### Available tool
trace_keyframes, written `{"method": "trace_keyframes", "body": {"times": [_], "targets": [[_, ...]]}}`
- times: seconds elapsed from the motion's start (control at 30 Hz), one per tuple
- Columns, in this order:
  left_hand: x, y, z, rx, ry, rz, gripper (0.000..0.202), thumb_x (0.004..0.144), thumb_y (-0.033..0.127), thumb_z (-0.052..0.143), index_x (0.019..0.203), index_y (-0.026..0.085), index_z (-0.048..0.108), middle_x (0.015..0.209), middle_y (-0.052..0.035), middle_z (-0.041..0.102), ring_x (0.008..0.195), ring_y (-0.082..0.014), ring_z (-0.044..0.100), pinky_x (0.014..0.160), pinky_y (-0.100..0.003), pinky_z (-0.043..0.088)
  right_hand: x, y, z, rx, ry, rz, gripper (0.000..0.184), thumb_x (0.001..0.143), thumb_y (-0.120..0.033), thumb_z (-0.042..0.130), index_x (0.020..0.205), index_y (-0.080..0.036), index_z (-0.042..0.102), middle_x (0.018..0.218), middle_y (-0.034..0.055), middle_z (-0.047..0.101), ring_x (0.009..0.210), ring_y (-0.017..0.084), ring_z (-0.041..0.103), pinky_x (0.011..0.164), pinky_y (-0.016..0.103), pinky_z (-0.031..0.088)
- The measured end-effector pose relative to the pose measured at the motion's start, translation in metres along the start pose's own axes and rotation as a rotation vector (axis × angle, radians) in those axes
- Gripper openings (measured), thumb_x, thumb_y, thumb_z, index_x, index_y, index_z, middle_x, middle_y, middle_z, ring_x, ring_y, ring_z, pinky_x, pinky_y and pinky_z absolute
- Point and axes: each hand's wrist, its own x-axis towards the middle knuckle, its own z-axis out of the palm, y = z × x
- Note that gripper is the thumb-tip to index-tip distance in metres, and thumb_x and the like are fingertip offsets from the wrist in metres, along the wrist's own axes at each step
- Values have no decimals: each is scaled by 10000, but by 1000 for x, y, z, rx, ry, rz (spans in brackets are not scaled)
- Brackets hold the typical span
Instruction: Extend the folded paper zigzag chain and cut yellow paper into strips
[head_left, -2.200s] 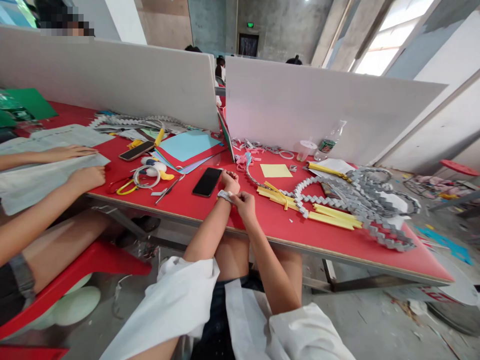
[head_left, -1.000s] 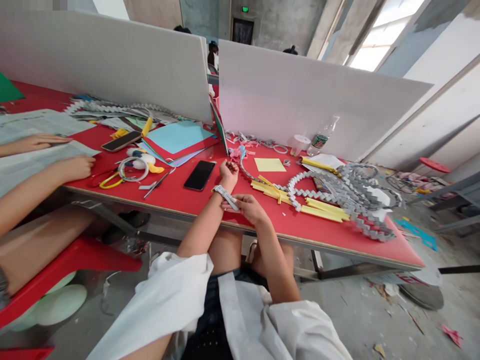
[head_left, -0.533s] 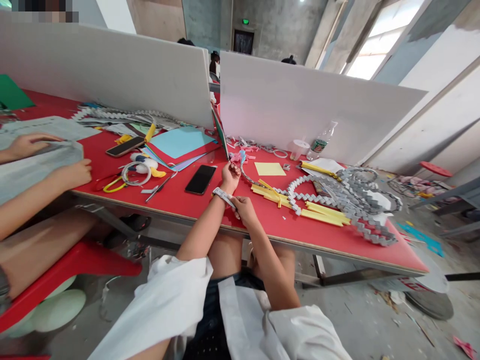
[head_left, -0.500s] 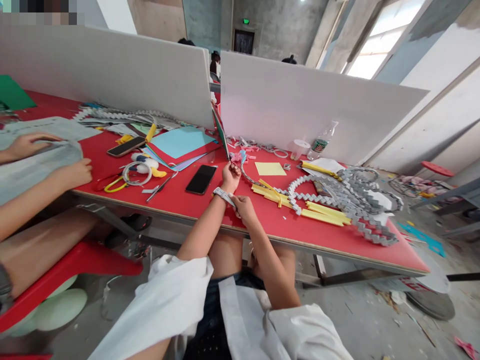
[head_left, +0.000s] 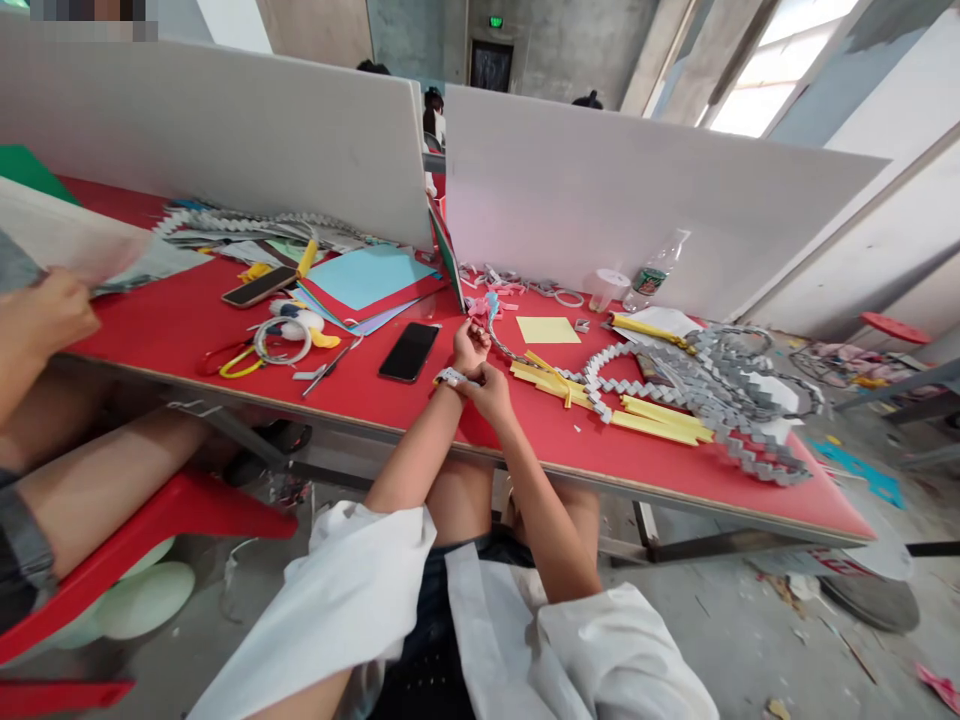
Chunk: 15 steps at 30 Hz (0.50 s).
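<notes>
My left hand [head_left: 471,345] is held over the red table with its palm turned up and its fingers curled in, nothing visible in them. Around its wrist lies a grey-white folded-paper band [head_left: 450,377]. My right hand [head_left: 493,396] is closed at the inner side of that wrist, thumb and fingers pinching the band's end, which they partly hide. Just left of my hands lies a black phone [head_left: 409,352]. Pink paper pieces [head_left: 484,308] lie behind my left hand, and yellow paper strips [head_left: 551,380] lie to the right.
Zigzag grey paper chains [head_left: 705,385] pile up on the right of the red table [head_left: 547,440]. A plastic bottle [head_left: 656,275] stands by the white partition [head_left: 637,190]. Scissors [head_left: 238,362] and blue paper [head_left: 367,278] lie left. A co-worker's hand [head_left: 52,310] holds a large sheet [head_left: 82,235].
My right hand has drawn the band closer around my left wrist; its loose end no longer sticks out. The co-worker's sheet has been lifted to the left. The view has shifted slightly.
</notes>
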Motion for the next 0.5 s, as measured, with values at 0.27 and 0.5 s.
{"method": "trace_keyframes", "body": {"times": [0.27, 0.5], "targets": [[-1, 0, -1, 12, 29, 25, 276, 931, 339, 540, 1126, 150, 589, 1108, -95, 611, 904, -155, 614, 778, -329, 549, 3, 2, 3, 31, 5, -1, 292, 686, -372, 677, 619, -213, 442, 580, -47, 489, 575, 116, 457, 543, 226, 366], [-1, 2, -4, 68, 48, 70, 275, 940, 340, 521, 1164, 196, 587, 1214, -100, 582, 1020, -184, 595, 873, -382, 529, 0, -5, 19, -67, 161, 36, 226, 800, -319, 585, 684, -232, 412, 638, -7, 536, 630, 163, 492, 590, 256, 345]]}}
